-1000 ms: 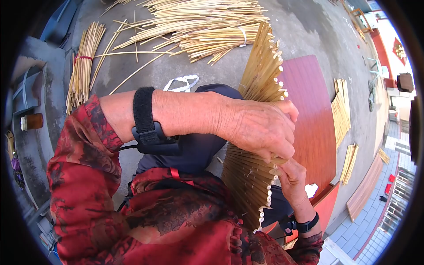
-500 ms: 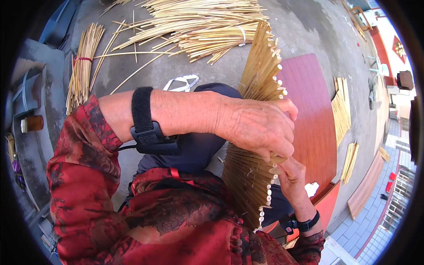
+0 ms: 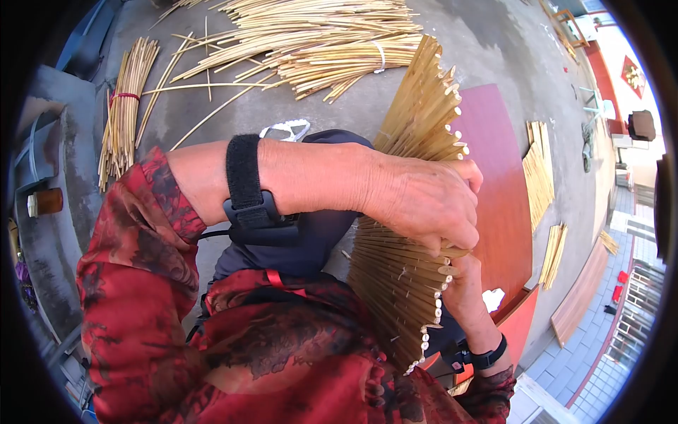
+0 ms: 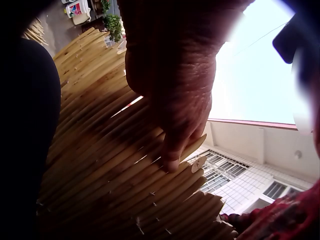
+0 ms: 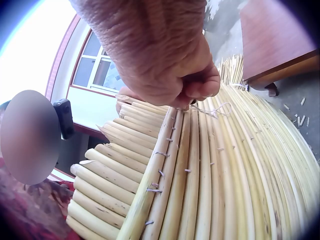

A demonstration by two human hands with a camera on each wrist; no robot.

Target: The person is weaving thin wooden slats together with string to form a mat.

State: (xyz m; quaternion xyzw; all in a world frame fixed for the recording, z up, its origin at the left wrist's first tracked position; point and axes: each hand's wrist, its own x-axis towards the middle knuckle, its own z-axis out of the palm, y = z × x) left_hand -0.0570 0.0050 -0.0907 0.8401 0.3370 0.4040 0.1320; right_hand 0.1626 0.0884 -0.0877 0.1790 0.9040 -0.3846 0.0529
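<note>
A mat of pale stalks (image 3: 399, 272), stitched with thread, stands fanned out over the person's lap. Across its edge lies the left hand (image 3: 424, 201), fingers curled over the stalks; in the left wrist view the thumb of this left hand (image 4: 172, 117) presses on the stalks (image 4: 120, 170). Just below it in the head view, the right hand (image 3: 462, 290) is at the row of cut ends. The right wrist view has the right hand (image 5: 160, 65) with curled fingers pinching at a white thread (image 5: 215, 111), against the stitched stalks (image 5: 192, 175). Its fingertips are partly hidden.
Loose stalks (image 3: 311, 28) and a tied bundle (image 3: 123, 106) lie on the concrete floor. A reddish-brown board or tabletop (image 3: 498, 205) stands beyond the hands. Smaller stalk piles (image 3: 554, 254) lie farther right, near a wooden plank (image 3: 580, 300).
In the head view, the hands and the near edge of the mat appear slightly farther right, while the floor bundles appear slightly farther left. Both hands keep their hold.
</note>
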